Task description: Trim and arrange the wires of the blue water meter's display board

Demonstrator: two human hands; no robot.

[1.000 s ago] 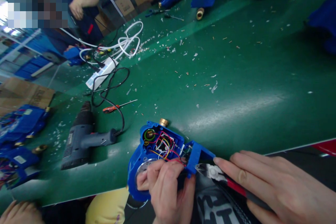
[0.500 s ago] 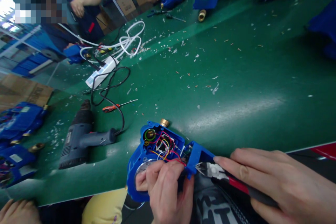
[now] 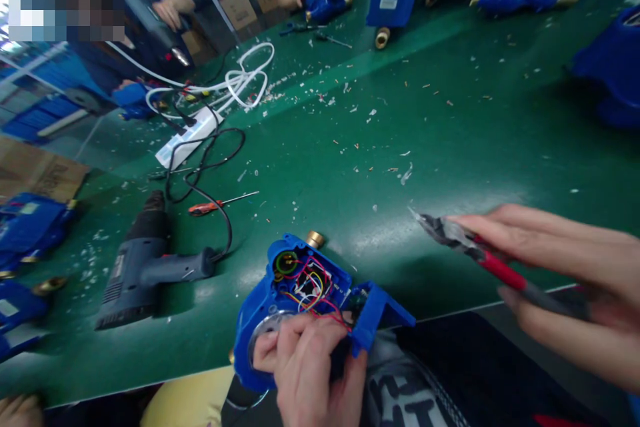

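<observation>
While the right hand point(image 3: 565, 280) is keeping its grip closed round the cutters point(image 3: 465, 243), it is holding them well clear of the blue housing point(image 3: 305, 287) they were at earlier. Left of it, the left hand point(image 3: 310, 367) is clasping that housing at the surface point(image 3: 450, 147) edge; blur is hiding the cutter tips.

The green surface point(image 3: 450, 147) carries a grey power tool point(image 3: 145, 267), an orange-handled screwdriver point(image 3: 210, 205), a white power strip point(image 3: 183, 137), coiled white cable point(image 3: 245, 77), pale scraps point(image 3: 406, 175), possibly wire trimmings, and an open blue housing point(image 3: 250, 327) near its edge.
</observation>
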